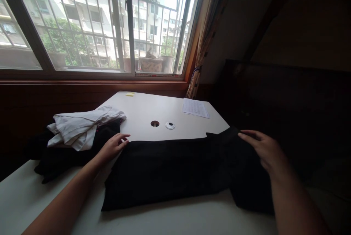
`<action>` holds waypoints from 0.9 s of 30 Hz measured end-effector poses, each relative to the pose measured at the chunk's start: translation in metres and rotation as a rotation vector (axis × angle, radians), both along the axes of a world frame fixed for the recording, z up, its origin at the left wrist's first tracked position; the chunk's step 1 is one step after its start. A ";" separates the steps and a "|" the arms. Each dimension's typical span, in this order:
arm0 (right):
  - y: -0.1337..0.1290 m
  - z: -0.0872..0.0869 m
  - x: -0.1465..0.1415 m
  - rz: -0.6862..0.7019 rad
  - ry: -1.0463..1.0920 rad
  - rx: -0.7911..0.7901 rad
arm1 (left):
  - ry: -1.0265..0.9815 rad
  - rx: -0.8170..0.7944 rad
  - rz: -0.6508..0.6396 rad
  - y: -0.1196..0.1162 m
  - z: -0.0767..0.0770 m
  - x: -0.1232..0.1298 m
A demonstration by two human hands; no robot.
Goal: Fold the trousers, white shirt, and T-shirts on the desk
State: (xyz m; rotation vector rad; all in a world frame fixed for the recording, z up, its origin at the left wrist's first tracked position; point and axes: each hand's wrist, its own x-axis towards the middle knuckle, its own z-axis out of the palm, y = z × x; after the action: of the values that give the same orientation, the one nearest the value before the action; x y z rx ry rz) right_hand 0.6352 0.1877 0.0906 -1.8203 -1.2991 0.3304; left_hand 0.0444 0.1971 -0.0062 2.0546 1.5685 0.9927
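Observation:
A black garment (170, 172), folded lengthwise, stretches across the white table (148, 108). Its right part is wider and hangs lower than the rest; the exact kind of garment I cannot make out in the dark. At its upper left corner is my left hand (116, 144), fingers stretched out and slightly apart beside the cloth. My right hand (264, 147) pinches the upper right edge of the garment between thumb and fingers, a little above the tabletop.
Left of the garment lies a pile of dark clothes (65, 165) with a light grey garment (82, 125) on top. Farther back are a cable hole (155, 123), its round cover (170, 126), printed papers (195, 108) and yellow notes (130, 94). A barred window (109, 26) stands behind.

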 end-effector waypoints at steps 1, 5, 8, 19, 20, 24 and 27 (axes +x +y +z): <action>0.003 0.010 -0.021 0.038 0.105 0.057 | -0.008 0.007 0.013 0.000 0.001 0.001; 0.005 0.039 -0.123 0.202 -0.033 0.229 | -0.032 0.008 0.038 -0.002 0.005 0.005; -0.011 0.043 -0.204 0.446 -0.139 0.339 | -0.065 0.012 0.020 -0.004 0.006 0.007; -0.067 0.002 -0.272 1.121 -0.214 0.040 | -0.071 0.029 0.011 -0.004 0.004 0.007; -0.059 -0.003 -0.259 1.036 -0.229 0.043 | -0.063 0.025 0.009 -0.003 0.002 0.008; -0.029 -0.039 -0.208 0.694 -0.408 0.099 | -0.014 0.012 -0.010 0.000 -0.009 0.010; -0.025 -0.077 -0.184 0.512 -0.510 0.029 | 0.013 0.003 -0.027 0.001 -0.013 0.010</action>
State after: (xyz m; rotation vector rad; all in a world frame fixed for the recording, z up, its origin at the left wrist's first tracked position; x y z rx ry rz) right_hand 0.4510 0.1631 0.0140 -1.5762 -2.1193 0.1136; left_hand 0.0545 0.1976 -0.0196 2.0819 1.5427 0.9745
